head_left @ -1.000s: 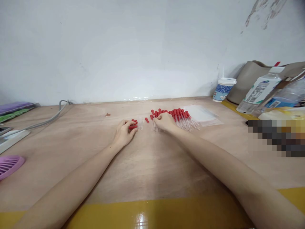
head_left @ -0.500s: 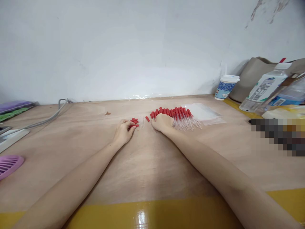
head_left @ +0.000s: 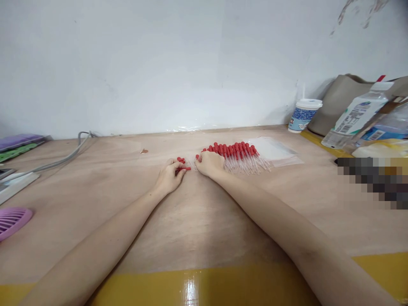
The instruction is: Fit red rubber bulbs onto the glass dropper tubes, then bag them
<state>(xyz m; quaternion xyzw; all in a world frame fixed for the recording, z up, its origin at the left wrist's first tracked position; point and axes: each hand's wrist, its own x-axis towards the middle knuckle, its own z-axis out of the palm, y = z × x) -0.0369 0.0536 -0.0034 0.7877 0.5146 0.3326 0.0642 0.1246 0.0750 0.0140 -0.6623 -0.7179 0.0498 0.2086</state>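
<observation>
My left hand (head_left: 171, 175) is closed, with thumb and fingers pinching a red rubber bulb (head_left: 188, 168) that points right. A few loose red bulbs (head_left: 180, 159) lie just beyond its fingertips. Thin clear tubes (head_left: 192, 161) lie on the table between both hands, partly covered. My right hand (head_left: 210, 163) is also closed, its fingertips around a dropper with a red bulb end (head_left: 197, 157); its tube is hidden or too faint to make out. Right of that hand, several red-topped droppers (head_left: 240, 149) lie side by side in a row, clear tubes toward me.
Clear plastic bags (head_left: 276, 149) lie behind the droppers. On the right stand a blue-and-white cup (head_left: 305, 115), a tilted bottle (head_left: 357, 114) and a grey-brown bag (head_left: 338, 95). Grey cable (head_left: 68, 157) and a pink slatted object (head_left: 14, 222) are at left.
My right hand has moved left, away from the row, and now closes on the dropper that lay apart. My left hand has shifted slightly right with the red bulb.
</observation>
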